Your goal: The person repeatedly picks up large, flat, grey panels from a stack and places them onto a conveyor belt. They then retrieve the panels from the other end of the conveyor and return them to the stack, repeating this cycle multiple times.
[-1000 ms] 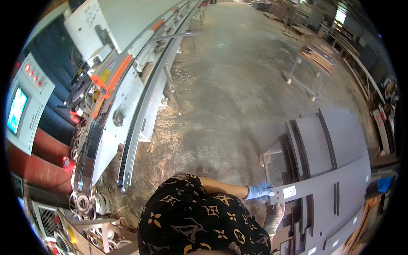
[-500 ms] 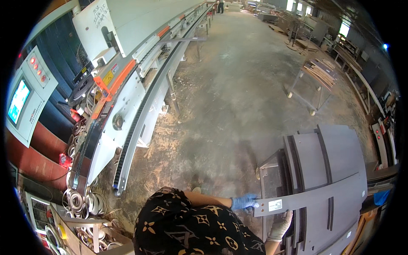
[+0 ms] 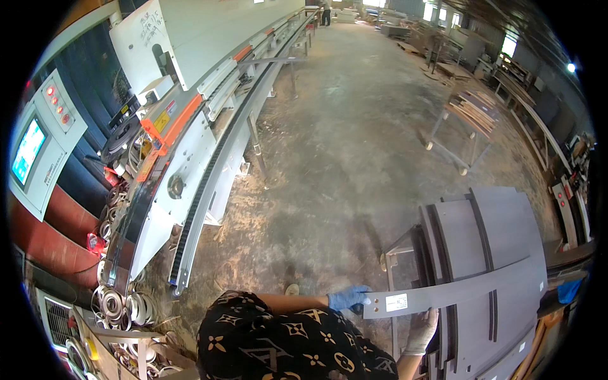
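A long narrow grey board (image 3: 465, 292) with a white label and two small holes near its left end reaches over the stack of grey panels (image 3: 506, 237). My left hand (image 3: 348, 297), in a blue glove, is closed on the board's left end. In a pale glove, my right hand (image 3: 423, 332) grips the board's near edge, just right of the label; its fingers are partly hidden beneath the board. The board's far end lies over the stacked panels at the right.
A long machine with a conveyor track (image 3: 218, 155) runs along the left, beside a control panel (image 3: 43, 142). Rolls of edging strip (image 3: 123, 307) lie at the lower left. A wheeled cart (image 3: 472, 120) bearing wooden strips stands at the far right. A person (image 3: 326, 12) stands far back.
Both hands remain on the board. Its labelled end has shifted slightly left, and my left hand has moved left with it.
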`<act>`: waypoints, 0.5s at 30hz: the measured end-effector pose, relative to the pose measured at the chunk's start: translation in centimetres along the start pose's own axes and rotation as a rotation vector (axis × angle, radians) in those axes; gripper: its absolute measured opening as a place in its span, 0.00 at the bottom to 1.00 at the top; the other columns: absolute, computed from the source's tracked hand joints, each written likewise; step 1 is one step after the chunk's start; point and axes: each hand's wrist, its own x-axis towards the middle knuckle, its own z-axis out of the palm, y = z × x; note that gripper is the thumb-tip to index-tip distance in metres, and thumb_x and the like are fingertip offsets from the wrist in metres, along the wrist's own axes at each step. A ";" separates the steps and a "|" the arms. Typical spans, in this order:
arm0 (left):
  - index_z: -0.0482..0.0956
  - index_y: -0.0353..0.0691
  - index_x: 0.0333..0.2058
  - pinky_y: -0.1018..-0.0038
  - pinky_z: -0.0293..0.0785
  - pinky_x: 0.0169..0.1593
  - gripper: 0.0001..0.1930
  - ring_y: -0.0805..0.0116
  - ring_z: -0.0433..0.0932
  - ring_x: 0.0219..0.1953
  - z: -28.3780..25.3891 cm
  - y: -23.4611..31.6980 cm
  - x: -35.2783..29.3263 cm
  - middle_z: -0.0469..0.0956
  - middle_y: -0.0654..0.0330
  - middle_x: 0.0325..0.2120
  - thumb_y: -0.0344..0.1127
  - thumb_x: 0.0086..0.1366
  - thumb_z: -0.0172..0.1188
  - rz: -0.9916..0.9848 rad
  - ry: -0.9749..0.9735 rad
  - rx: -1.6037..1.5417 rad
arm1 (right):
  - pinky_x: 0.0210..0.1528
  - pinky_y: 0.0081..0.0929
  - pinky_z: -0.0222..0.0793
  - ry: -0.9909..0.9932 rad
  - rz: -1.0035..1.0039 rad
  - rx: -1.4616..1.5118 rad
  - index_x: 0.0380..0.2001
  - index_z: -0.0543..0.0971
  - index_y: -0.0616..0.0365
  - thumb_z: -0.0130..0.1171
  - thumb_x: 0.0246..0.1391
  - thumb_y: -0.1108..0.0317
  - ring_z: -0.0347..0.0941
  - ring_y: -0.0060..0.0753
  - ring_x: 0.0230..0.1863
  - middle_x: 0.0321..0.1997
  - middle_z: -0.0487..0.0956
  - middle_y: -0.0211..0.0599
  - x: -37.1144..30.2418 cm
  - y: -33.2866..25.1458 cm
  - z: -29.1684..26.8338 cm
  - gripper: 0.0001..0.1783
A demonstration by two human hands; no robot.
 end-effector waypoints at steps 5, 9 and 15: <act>0.71 0.35 0.48 0.71 0.78 0.39 0.20 0.68 0.75 0.38 -2.0 -1.4 -1.7 0.74 0.56 0.38 0.39 0.58 0.57 0.231 0.116 0.104 | 0.48 0.27 0.68 -0.046 0.010 0.009 0.44 0.73 0.51 0.55 0.55 0.60 0.71 0.26 0.45 0.44 0.75 0.29 0.5 -0.3 0.6 0.15; 0.72 0.34 0.48 0.71 0.72 0.46 0.20 0.69 0.73 0.42 -4.5 -3.6 -2.3 0.75 0.57 0.38 0.37 0.57 0.57 0.358 0.230 0.179 | 0.55 0.32 0.63 -0.125 0.086 0.090 0.46 0.73 0.53 0.55 0.53 0.58 0.69 0.30 0.51 0.49 0.74 0.29 2.9 0.2 -1.5 0.18; 0.70 0.35 0.51 0.70 0.71 0.50 0.27 0.66 0.74 0.45 -6.6 -2.7 -6.6 0.75 0.55 0.44 0.45 0.57 0.55 0.256 0.239 -0.175 | 0.54 0.32 0.63 -0.037 0.215 0.089 0.43 0.74 0.51 0.57 0.52 0.57 0.69 0.28 0.50 0.45 0.76 0.25 5.1 -0.9 -1.8 0.16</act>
